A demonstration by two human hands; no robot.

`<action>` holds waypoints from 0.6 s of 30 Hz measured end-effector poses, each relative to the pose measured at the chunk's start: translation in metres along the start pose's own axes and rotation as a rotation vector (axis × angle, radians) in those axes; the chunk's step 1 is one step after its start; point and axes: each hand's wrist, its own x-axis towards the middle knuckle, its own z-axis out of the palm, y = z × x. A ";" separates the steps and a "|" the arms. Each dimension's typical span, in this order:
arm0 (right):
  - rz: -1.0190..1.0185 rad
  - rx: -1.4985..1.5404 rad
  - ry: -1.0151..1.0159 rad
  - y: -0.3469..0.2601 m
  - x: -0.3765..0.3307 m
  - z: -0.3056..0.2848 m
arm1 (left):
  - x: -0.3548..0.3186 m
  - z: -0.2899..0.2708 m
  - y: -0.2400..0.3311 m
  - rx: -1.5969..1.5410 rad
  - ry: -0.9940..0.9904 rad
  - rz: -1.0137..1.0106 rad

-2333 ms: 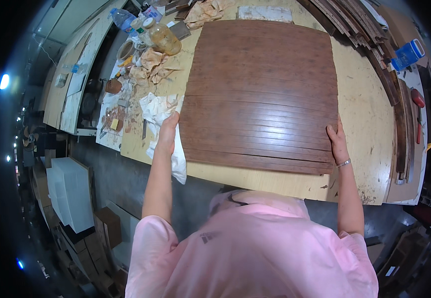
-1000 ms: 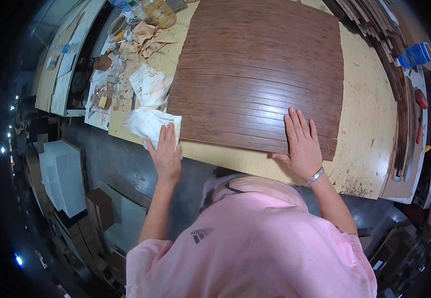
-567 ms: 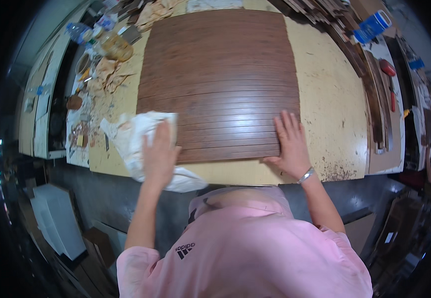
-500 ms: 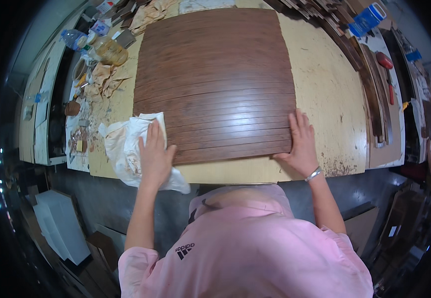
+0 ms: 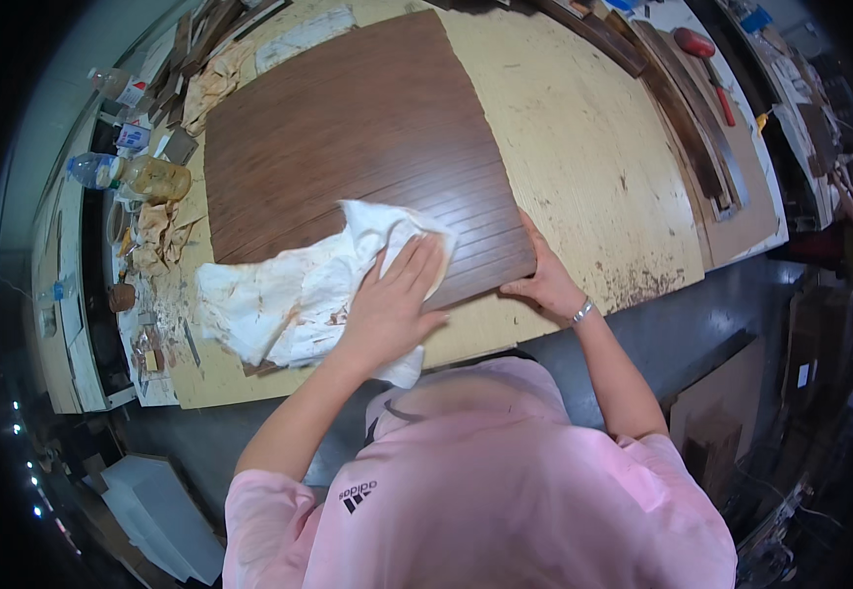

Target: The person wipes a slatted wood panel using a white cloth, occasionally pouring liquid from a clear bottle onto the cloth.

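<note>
Woodworking shop, plain as day. Big workbench (image 5: 583, 147) with pale, scuffed, stain-blotched top. Dark brown slatted wood panel (image 5: 348, 147) lying flat on it. Long timber strips and offcuts (image 5: 701, 137) stacked along far right edge, red-handled tool (image 5: 706, 59) among them. Left side: clutter of crumpled stained rags (image 5: 156, 236), plastic bottle of amber liquid (image 5: 146, 179), small pots and scraps (finish or glue, cannot tell which). Stained white cloth (image 5: 299, 294) on panel. Grey concrete floor (image 5: 701, 344) below, cardboard and boards leaning about.
</note>
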 end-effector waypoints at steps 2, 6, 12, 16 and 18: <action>0.008 0.024 0.014 0.001 -0.001 0.003 | 0.019 0.006 0.019 -0.019 0.052 0.038; -0.083 0.027 0.061 -0.001 -0.001 0.007 | 0.018 0.002 0.027 -0.069 -0.060 0.142; -0.134 -0.091 0.075 0.010 -0.001 0.002 | -0.044 -0.001 0.004 0.123 -0.053 0.008; -0.136 -0.066 0.065 0.013 0.000 0.008 | 0.016 0.019 0.035 0.017 0.042 0.158; -0.089 -0.031 0.044 0.009 0.001 0.005 | 0.029 0.018 0.043 -0.033 0.058 0.204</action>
